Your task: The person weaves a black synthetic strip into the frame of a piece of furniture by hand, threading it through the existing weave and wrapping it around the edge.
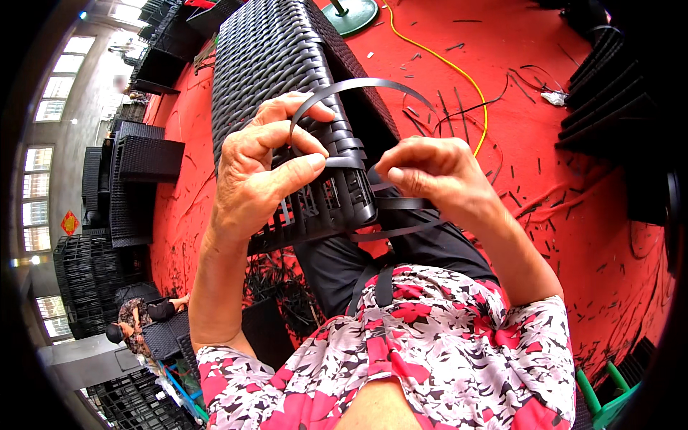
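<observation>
A black woven wicker furniture piece (269,61) stands before me, its near end a bare frame crossed by loose strips. My left hand (261,161) is closed in a pinch at its near corner, thumb and forefinger on a flat black plastic strip (351,84). That strip arches in a wide loop above the weave toward the right. Just right of the corner, my right hand (437,172) is closed, thumb against curled fingers, on the strip at the edge; its fingertips partly hide the hold. More strip curves below this hand, over my legs.
Red floor covering (530,236) is littered with black strip offcuts. A yellow cable (448,61) runs past a green round base (351,20). Dark woven pieces (150,158) line the left side, where another person (140,322) sits. Dark stacked pieces (602,93) stand right.
</observation>
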Demonstrator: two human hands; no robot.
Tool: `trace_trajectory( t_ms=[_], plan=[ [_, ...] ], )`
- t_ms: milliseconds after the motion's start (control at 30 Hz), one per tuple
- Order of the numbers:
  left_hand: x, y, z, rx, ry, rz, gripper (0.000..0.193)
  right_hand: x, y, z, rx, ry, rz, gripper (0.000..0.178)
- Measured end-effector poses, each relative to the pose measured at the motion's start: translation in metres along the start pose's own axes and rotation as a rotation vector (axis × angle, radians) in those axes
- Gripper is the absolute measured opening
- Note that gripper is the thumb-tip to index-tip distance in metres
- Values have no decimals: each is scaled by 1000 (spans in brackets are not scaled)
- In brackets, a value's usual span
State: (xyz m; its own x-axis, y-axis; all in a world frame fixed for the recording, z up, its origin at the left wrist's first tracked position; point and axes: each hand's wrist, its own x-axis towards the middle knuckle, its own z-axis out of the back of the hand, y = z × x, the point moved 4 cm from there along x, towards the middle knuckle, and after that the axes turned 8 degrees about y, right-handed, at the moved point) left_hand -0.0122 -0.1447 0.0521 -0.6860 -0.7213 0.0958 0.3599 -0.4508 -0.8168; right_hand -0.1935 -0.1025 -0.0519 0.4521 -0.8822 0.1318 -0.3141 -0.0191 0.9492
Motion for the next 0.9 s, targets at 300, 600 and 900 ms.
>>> trace_trajectory(
  t_ms=[300, 600, 900],
  plan=[
    [0, 2, 2, 73, -38, -91, 6, 33, -24, -16, 71, 307, 73, 25],
    [2, 0, 3, 134, -33, -99, 7, 44, -23, -15, 372, 396, -127, 12],
    [1, 2, 2, 115, -40, -99, 8, 43, -11, 9, 110, 358, -173, 9]
  ],
)
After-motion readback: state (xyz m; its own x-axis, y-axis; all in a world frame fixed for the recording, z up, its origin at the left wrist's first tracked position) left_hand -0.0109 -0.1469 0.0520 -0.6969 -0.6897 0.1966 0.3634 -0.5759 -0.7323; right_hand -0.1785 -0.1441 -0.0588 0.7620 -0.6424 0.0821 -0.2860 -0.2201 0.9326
